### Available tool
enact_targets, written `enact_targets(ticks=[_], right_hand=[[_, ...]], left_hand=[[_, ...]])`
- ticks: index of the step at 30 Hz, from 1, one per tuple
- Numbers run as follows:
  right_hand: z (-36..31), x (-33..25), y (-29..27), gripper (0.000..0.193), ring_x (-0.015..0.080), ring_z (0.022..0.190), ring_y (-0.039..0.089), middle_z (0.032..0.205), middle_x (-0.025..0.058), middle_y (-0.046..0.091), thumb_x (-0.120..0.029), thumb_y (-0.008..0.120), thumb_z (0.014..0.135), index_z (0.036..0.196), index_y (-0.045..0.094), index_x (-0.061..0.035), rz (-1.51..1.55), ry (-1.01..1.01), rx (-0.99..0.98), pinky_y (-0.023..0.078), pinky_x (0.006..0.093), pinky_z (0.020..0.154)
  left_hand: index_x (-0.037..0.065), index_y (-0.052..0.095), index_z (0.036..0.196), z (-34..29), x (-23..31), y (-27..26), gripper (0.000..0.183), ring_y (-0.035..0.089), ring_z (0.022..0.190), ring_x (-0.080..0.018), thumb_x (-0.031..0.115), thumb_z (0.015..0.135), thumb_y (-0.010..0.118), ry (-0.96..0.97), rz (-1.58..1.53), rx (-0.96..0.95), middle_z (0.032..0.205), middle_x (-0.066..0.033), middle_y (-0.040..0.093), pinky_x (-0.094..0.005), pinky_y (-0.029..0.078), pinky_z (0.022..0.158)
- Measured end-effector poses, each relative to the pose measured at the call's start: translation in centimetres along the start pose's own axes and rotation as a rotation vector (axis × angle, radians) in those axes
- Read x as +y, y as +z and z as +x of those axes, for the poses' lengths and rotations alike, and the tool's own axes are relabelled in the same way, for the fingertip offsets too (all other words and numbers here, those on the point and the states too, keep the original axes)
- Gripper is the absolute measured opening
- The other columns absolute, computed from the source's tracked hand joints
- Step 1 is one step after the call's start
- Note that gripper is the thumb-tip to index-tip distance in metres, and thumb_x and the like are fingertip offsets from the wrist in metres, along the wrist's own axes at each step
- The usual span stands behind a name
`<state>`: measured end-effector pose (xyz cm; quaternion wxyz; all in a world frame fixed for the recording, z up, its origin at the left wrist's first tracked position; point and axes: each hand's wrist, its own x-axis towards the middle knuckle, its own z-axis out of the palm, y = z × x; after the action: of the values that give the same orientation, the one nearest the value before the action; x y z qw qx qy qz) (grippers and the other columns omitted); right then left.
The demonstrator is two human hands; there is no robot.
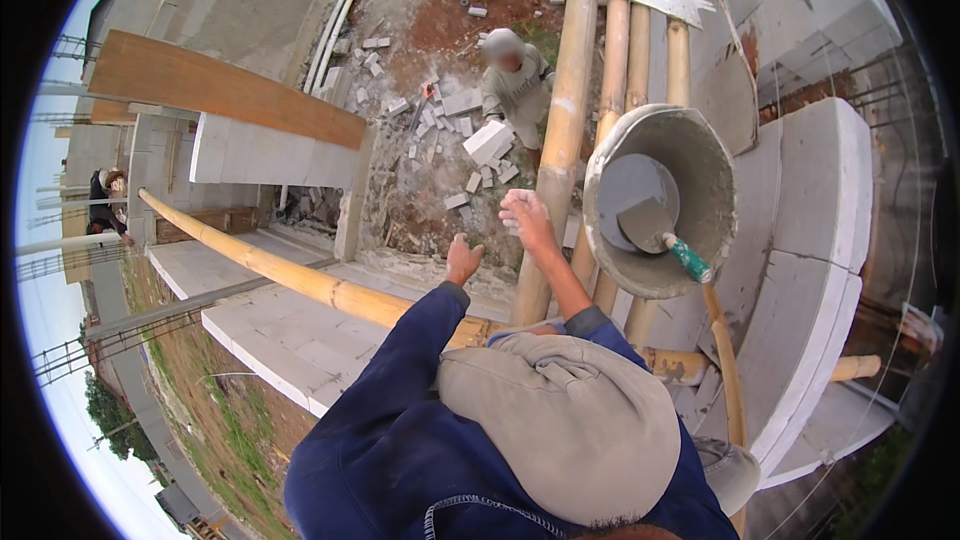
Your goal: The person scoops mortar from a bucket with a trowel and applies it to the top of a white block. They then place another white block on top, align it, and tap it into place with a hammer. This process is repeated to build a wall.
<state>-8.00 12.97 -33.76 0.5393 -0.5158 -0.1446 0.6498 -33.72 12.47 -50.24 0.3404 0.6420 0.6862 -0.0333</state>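
Note:
My left hand [464, 258] reaches out over the work area below, empty, with thumb and fingers apart. Higher and to its right is my right hand [527, 217], dusted white, its fingers spread and loosely bent around nothing. Beyond both hands, down on the ground, a person [516, 85] in a light cap has a hand at a pale block [489, 143]. Right of my right hand, a mortar-crusted bucket [716, 200] holds grey, wet-looking contents. A trowel [645, 224] with a green handle rests inside it, the handle leaning on the rim.
Upright bamboo poles [568, 90] stand beside my right arm, and a bamboo crossbar [270, 265] runs before my body. Broken blocks [462, 102] litter the ground below. Pale block walls [815, 200] flank the right. Another person [106, 202] is at the far left.

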Motion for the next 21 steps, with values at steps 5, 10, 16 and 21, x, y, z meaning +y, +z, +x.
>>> enact_targets(ticks=[5,10,16,21], right_hand=[[-1.5,-2.4,-1.1,0.049,0.0162,0.101,0.069,0.118,0.0107,0.071,-0.031,0.069,0.106,0.141,0.055,0.0017,-0.141,-0.102,0.046,0.056,0.0323,0.090],[-4.7,-5.9,-0.1,0.048,0.0172,0.104,0.069,0.121,0.0133,0.070,-0.026,0.069,0.106,0.141,0.055,0.0042,-0.245,-0.156,-0.017,0.056,0.0354,0.093],[-9.5,-11.7,1.7,0.041,0.0253,0.103,0.071,0.115,0.0150,0.073,-0.023,0.069,0.104,0.136,0.060,0.0014,-0.372,-0.329,-0.033,0.057,0.0405,0.098],[-15.7,-23.8,0.6,0.039,0.0314,0.109,0.072,0.115,0.0178,0.074,-0.025,0.066,0.102,0.132,0.063,-0.0008,-0.996,-0.619,-0.002,0.057,0.0437,0.095]], left_hand=[[0.004,0.024,0.168,0.9,12.4,0.0,0.097,0.037,0.153,-0.0441,0.032,0.092,0.077,0.161,0.275,0.153,0.167,-0.0248,0.035,-0.0570,0.035,0.124],[0.008,0.019,0.173,5.1,13.3,2.5,0.089,0.024,0.163,-0.0439,0.034,0.099,0.061,0.416,0.872,0.519,0.174,-0.0230,0.027,-0.0613,0.021,0.131],[0.011,0.035,0.168,7.7,7.5,1.8,0.075,0.044,0.144,-0.0380,0.042,0.102,0.055,0.579,1.353,0.608,0.153,-0.0181,0.047,-0.0585,0.034,0.115],[0.011,0.051,0.153,6.1,12.4,-7.8,0.084,0.053,0.129,-0.0347,0.045,0.083,0.082,0.415,0.550,0.379,0.133,-0.0139,0.056,-0.0524,0.040,0.101]])
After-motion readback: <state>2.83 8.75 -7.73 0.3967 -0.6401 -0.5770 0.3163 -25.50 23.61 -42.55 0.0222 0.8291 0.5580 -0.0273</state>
